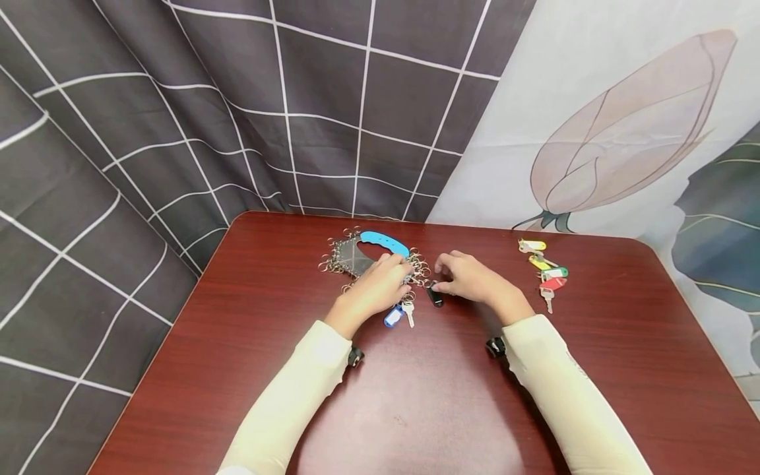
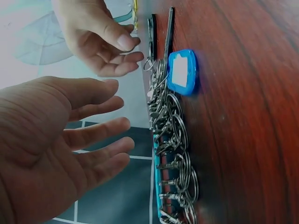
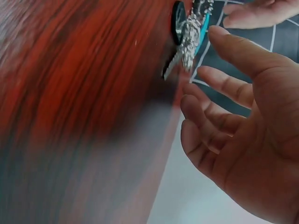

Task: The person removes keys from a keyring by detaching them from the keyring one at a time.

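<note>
A large key holder has a light-blue curved handle (image 1: 384, 241), a grey plate (image 1: 354, 258) and many small metal clips and rings (image 2: 176, 163) around its edge. My left hand (image 1: 380, 285) hovers over its near right side, fingers apart and holding nothing. A blue key tag (image 1: 394, 316) and a silver key (image 1: 410, 313) lie just in front of that hand. My right hand (image 1: 473, 278) is beside the holder's right end, above a black key tag (image 1: 436, 296). Its loosely bent fingers (image 3: 205, 123) grip nothing in the right wrist view.
On the right of the reddish-brown table (image 1: 410, 396) lie a yellow tag (image 1: 536, 245), a green tag (image 1: 555, 272), a red tag (image 1: 553, 284) and a key (image 1: 547, 298). Dark checked cloth (image 1: 320, 86) hangs behind the table and on its left.
</note>
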Available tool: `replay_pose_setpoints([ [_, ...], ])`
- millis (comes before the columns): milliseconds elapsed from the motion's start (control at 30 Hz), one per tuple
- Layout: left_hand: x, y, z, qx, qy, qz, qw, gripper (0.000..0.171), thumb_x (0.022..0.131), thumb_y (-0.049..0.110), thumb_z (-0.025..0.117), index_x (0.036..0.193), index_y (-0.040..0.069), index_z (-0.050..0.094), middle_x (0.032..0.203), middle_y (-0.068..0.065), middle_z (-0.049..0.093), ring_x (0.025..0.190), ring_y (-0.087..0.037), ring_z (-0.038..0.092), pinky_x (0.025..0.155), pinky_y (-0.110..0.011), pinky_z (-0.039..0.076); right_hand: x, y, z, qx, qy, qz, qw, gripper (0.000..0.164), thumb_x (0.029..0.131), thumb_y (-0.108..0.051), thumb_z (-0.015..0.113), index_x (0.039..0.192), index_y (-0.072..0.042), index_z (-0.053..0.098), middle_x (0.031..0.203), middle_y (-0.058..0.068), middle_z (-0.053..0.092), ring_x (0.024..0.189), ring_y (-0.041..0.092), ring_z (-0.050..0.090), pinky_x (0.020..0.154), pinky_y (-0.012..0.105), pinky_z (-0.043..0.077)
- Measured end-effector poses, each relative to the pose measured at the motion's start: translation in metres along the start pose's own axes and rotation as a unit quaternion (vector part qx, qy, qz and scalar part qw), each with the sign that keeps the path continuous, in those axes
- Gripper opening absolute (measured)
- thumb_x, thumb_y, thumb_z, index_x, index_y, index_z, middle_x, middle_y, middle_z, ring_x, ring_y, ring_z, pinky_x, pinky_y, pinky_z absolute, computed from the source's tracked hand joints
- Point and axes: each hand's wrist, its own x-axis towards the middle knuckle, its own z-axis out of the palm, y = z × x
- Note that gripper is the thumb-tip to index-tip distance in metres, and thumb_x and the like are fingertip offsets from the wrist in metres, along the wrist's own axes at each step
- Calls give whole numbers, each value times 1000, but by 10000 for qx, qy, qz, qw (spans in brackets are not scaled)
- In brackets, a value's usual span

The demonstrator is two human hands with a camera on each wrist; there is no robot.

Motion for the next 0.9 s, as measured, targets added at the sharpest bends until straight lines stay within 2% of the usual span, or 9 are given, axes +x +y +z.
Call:
replay_pose_setpoints([
  [233, 11, 3, 6, -161, -186, -204, 9995, 25, 99, 20, 70, 121, 9, 71, 119, -9, 61, 112, -29, 58, 97, -40, 52, 9, -9, 6, -137, -133, 66, 9998, 32, 85, -27, 84, 97, -8, 62, 90, 7, 55, 83, 22, 53, 77, 39, 47],
  [400, 15, 5, 10, -360, -249, -402, 9982, 17, 98, 16, 70, 113, 9, 73, 113, -9, 59, 109, -29, 57, 95, -39, 52, 14, -15, 9, -463, -349, 116, 9982, 35, 84, -31, 85, 89, -10, 58, 86, 5, 51, 80, 21, 50, 72, 36, 44],
  [567, 19, 7, 13, -560, -292, -487, 9968, 15, 96, 12, 70, 110, 9, 75, 113, -10, 62, 110, -30, 61, 96, -39, 53, 15, -19, 9, -406, -446, 19, 9982, 23, 83, -19, 79, 84, -11, 58, 85, 6, 52, 77, 20, 51, 70, 33, 45],
  [667, 22, 7, 14, -606, -314, -481, 9965, 16, 95, 11, 71, 110, 10, 75, 114, -10, 64, 110, -30, 62, 96, -38, 53, 15, -19, 9, -385, -487, 34, 9981, 16, 80, -13, 74, 85, -10, 59, 87, 6, 54, 78, 20, 52, 71, 33, 46],
  [800, 24, 9, 16, -576, -374, -430, 9967, 13, 95, 14, 72, 108, 10, 75, 113, -8, 66, 110, -27, 63, 95, -37, 53, 14, -19, 8, -386, -538, 142, 9977, 17, 74, -8, 72, 87, -9, 62, 91, 8, 56, 83, 23, 54, 76, 36, 48],
  [900, 26, 10, 17, -531, -402, -336, 9972, 11, 95, 14, 72, 105, 10, 74, 109, -6, 68, 110, -25, 63, 95, -37, 52, 12, -17, 9, -303, -548, 215, 9978, 18, 75, -6, 70, 90, -8, 63, 94, 8, 56, 84, 24, 54, 78, 37, 49],
])
